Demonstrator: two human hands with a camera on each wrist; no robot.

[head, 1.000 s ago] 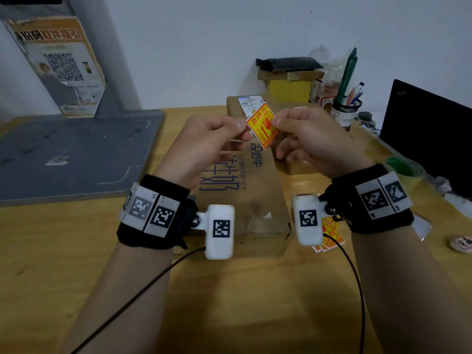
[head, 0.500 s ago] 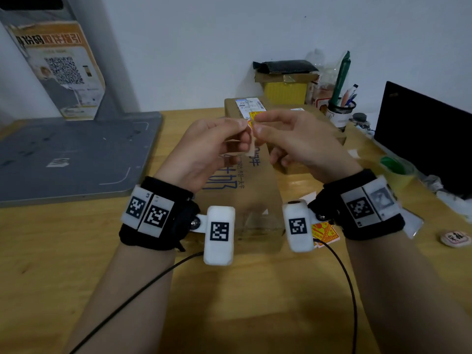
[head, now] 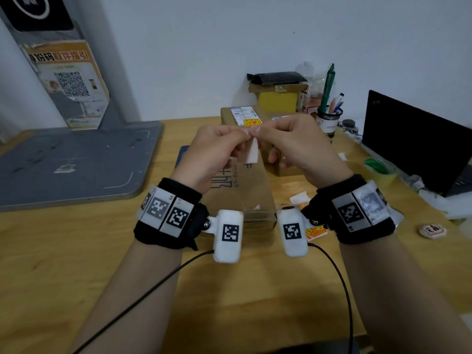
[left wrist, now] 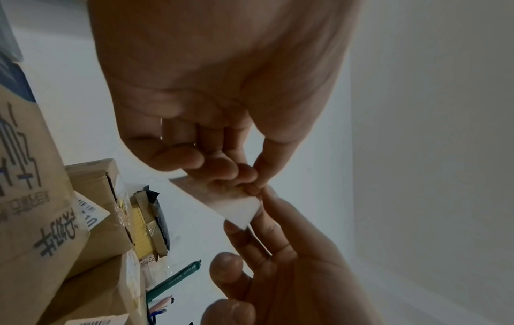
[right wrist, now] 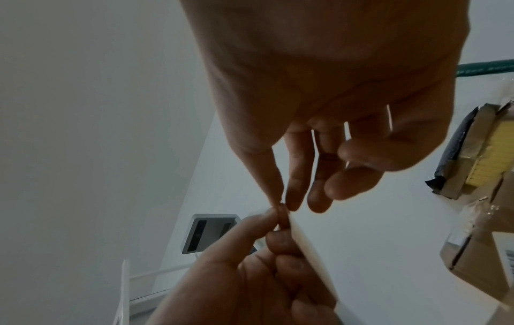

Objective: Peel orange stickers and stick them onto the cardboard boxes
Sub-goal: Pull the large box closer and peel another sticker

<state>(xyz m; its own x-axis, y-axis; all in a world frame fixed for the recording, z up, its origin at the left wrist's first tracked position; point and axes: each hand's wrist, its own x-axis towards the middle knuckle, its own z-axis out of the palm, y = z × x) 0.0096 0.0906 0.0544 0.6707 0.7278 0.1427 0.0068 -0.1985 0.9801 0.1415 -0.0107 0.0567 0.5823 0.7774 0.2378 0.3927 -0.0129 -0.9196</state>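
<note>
Both hands are raised over the long cardboard box (head: 242, 192) and meet at one sticker (head: 252, 153), which shows only its white backing to the head camera. My left hand (head: 217, 152) pinches its top edge between thumb and forefinger. My right hand (head: 296, 146) pinches the same corner from the other side. In the left wrist view the sticker (left wrist: 236, 206) hangs between the two sets of fingertips. A second cardboard box (head: 240, 116) behind carries an orange sticker (head: 252, 122) below a white label. More orange stickers (head: 315, 231) lie on the table under my right wrist.
A grey flat platform (head: 76, 162) with a poster stand fills the left of the wooden table. A yellow box (head: 277, 98), a pen cup (head: 329, 118) and a black monitor (head: 413, 139) stand at the back right. A green tape roll (head: 378, 166) and a round token (head: 433, 230) lie right.
The sticker has turned from its orange face to its white backing, and both hands have closed in together on its top edge. The head view has tilted slightly.
</note>
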